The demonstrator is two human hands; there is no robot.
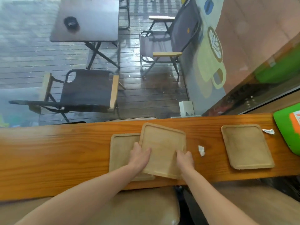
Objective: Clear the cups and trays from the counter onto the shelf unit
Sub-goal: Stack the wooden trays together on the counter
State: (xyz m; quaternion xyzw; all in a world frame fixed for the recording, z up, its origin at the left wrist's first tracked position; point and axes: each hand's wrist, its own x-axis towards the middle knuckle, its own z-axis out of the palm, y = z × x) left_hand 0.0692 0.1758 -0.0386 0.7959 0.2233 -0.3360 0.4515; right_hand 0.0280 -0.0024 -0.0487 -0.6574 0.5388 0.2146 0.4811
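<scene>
Three pale wooden trays lie on the long wooden counter (56, 148). The middle tray (164, 143) sits skewed, overlapping the right side of the left tray (121, 146). My left hand (139, 155) grips the middle tray's left edge, thumb on top. At its near right corner my right hand (185, 158) grips the tray with curled fingers. A third tray (246, 146) lies apart to the right. No cups are in view.
Two crumpled paper scraps (201, 150) (268, 131) lie between and beside the trays. A green object (287, 127) sits at the counter's right end. Cushioned stools (142, 207) stand below the near edge. Behind the window are chairs and a table.
</scene>
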